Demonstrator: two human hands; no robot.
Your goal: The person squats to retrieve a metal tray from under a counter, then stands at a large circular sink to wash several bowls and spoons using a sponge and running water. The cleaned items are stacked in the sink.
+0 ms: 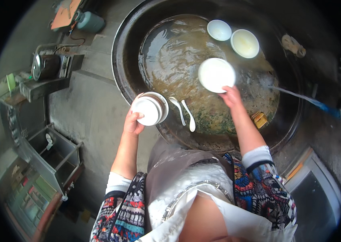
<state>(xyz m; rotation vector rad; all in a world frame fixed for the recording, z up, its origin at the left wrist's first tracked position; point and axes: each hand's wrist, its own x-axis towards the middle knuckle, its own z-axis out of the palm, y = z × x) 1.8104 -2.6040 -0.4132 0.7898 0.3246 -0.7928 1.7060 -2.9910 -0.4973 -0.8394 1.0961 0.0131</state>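
My left hand (134, 121) grips a small stack of white dishes (148, 109) over the near left rim of a big dark wok (127, 76). Out over the murky water (178, 52) in the wok, my right hand (231, 97) holds a white plate (217, 75) by its near edge. Between the hands, two white spoons, one (177, 109) beside the other (189, 116), lie at the near side of the wok. Toward the far right are two white bowls, a smaller one (219, 30) and a larger one (245, 43).
A blue hose (319, 105) runs water into the wok from the right. A yellow sponge-like block (259, 119) lies at the wok's near right, and a crumpled cloth (293, 45) on its far right rim. To the left stand a metal pot (46, 66) and a gas cylinder (90, 21).
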